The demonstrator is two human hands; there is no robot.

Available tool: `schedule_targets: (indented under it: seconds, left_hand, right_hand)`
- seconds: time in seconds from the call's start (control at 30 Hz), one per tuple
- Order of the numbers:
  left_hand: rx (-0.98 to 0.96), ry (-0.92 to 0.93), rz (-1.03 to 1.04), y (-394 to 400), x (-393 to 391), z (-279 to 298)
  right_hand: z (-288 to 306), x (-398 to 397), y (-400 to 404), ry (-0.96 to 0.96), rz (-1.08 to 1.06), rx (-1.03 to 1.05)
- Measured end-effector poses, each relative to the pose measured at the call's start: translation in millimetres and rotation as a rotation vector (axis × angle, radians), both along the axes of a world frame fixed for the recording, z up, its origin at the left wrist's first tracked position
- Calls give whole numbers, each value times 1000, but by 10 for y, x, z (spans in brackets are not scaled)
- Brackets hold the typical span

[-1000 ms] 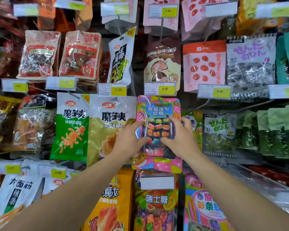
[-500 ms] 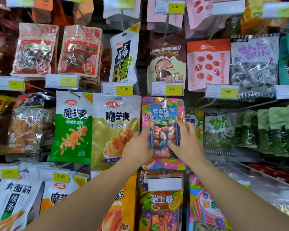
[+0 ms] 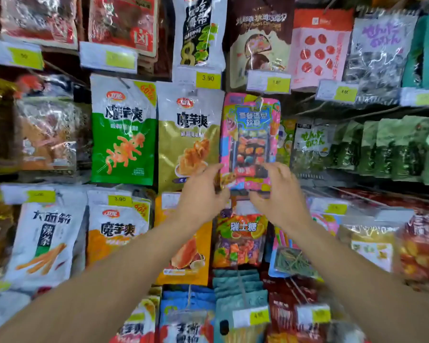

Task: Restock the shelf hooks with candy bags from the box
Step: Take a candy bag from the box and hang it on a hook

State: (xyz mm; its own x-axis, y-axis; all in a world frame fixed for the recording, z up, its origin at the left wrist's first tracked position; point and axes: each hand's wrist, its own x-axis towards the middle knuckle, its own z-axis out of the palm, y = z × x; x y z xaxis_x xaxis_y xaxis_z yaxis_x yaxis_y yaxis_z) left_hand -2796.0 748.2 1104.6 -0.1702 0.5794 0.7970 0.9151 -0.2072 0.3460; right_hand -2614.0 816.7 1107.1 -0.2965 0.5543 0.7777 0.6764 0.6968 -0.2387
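The pink candy bag hangs upright on a shelf hook, in the middle row of the display, directly below a yellow price tag. Its clear window shows assorted coloured candies.

Your left hand is at the bag's lower left corner; its thumb and fingertips pinch that corner, so this grip is closed on the bag. Your right hand is at the lower right edge, with curled fingers touching the bottom of the bag. The frame is blurred, and you cannot tell whether this grip holds the bag or only rests against it.

Just left of the candy bag hangs an olive-gold snack bag, touching its edge. Beyond that hangs a green snack bag. To the right hang green seaweed packs. Below your hands hangs a bag of mixed fruit candy, with an orange bag beside it.
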Motion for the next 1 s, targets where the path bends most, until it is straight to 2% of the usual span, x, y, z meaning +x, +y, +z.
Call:
schedule_targets:
  seconds: [0.23,0.47,0.57,0.7,1.0]
  left_hand:
    - [-165,-141,-106,-781,45,-758]
    - [-516,-250,-56,-1719,50,-2041]
    - [-665,-311,-8,-2238,77,-2631]
    - [-827,-395,47,-2881,98,-3299]
    - [-1125,-565,259,-4204,-239,-4542]
  right_hand:
    - [-1026,-172,-749,-75,29,-168]
    - [-2250,-105,-1640,-259,126,-398]
    - [-2852,-38,-2008,-368,162,-541]
    - [-3594,-13,-2524,-419,189,-695]
    - [-4755,-266,-3639,-675,233,-1019]
